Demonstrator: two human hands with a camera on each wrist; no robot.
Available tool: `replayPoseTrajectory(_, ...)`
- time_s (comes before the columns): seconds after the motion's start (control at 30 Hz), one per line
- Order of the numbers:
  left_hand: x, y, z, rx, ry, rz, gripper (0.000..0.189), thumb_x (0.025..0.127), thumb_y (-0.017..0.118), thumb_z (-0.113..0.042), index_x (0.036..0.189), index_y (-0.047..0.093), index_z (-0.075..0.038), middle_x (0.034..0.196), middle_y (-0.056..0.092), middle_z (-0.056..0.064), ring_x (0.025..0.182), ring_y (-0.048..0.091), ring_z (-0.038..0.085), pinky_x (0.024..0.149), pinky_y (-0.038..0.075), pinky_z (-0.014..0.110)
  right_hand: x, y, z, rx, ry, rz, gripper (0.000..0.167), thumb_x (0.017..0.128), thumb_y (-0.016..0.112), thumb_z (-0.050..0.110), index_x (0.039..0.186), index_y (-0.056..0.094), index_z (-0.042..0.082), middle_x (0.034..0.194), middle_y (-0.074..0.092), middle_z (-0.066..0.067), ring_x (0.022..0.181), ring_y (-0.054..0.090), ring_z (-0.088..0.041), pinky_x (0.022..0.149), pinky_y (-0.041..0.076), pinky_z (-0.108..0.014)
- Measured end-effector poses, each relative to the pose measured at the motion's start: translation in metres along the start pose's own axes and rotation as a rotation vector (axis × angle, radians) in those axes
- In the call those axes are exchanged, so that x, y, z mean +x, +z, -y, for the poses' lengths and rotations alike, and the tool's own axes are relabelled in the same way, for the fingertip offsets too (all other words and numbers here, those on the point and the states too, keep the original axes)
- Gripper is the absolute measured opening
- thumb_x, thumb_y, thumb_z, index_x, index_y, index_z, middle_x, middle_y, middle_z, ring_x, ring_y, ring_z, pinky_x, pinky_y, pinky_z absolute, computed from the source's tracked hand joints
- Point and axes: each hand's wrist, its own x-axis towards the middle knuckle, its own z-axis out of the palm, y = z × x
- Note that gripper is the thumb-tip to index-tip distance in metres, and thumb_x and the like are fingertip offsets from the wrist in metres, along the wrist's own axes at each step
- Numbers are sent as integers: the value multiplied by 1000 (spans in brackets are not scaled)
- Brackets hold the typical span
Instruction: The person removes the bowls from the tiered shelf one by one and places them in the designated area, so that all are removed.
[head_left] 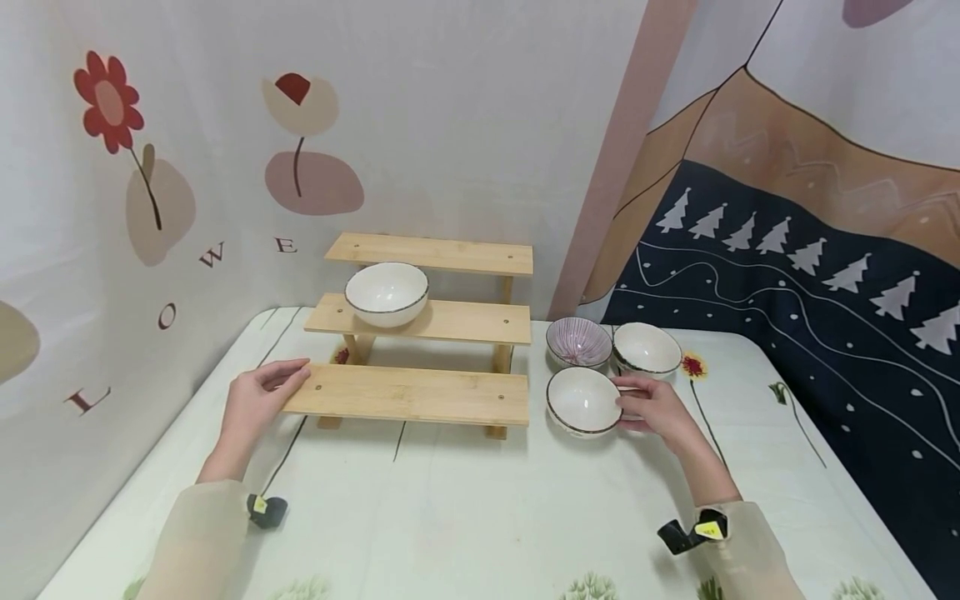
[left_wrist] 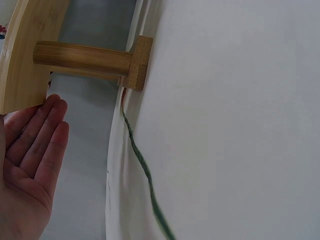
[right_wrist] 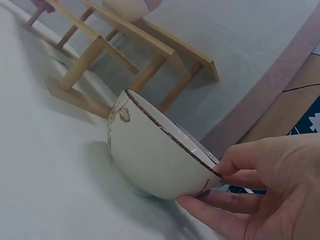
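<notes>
Right hand point(head_left: 651, 404): we see digits pinching the near white bowl point(head_left: 583, 402) on its right side, at the dark rim and lower wall; it sits just right of the stand, and we cannot tell whether its foot bears weight. Left hand point(head_left: 258, 398): fingers straight, tips touching the left end of the lowest board point(head_left: 408, 396). Behind the pinched bowl we note a purple-streaked bowl point(head_left: 579, 342) and another white bowl point(head_left: 647, 348); a larger-looking one point(head_left: 386, 293) stands upright on the middle board point(head_left: 472, 322).

L hand point(head_left: 258, 400) straight-fingered, R hand point(head_left: 654, 407) curled
</notes>
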Motion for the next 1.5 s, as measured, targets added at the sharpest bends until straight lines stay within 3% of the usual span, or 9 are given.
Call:
replayPoseTrajectory(0.5, -1, 0, -2, 0, -14, 0, 50, 96, 62, -48, 127, 68, -9, 124, 70, 18, 81, 45, -27, 77, 43, 9, 2, -3, 3, -44, -28, -3, 47, 99, 59, 9, 141, 48, -8, 138, 55, -31, 99, 65, -5, 87, 59, -32)
replayPoseTrajectory(0.77, -1, 1, -1, 10, -15, -4, 51, 96, 61, -49, 127, 68, -9, 124, 70, 18, 82, 46, -25, 85, 51, 25, 1, -5, 12, -79, -23, -12, 44, 100, 58, 11, 140, 50, -5, 142, 52, -29, 112, 63, -15, 91, 58, -38)
replayPoseTrajectory(0.93, 0, 1, 1, 7, 2, -11, 50, 97, 61, -48, 127, 68, -9, 123, 71, 18, 81, 47, -26, 81, 48, 14, 4, -6, 16, -92, -31, -16, 43, 101, 57, 12, 139, 50, -6, 142, 53, -29, 118, 62, -21, 93, 57, -39)
replayPoseTrajectory(1.1, 0, 1, 2, -9, 18, -11, 49, 97, 62, -46, 126, 68, -8, 122, 71, 19, 80, 46, -28, 76, 42, 7, 7, -10, 22, -113, -57, -27, 45, 100, 60, 17, 138, 51, -5, 140, 56, -28, 114, 65, -17, 93, 57, -38)
replayPoseTrajectory(1.5, -1, 0, -2, -10, 7, -3, 49, 96, 62, -47, 126, 68, -8, 123, 70, 18, 80, 47, -26, 77, 44, 10, 8, -11, 41, -116, -81, -47, 47, 99, 62, 18, 138, 51, -6, 137, 58, -28, 101, 67, -6, 94, 56, -35)
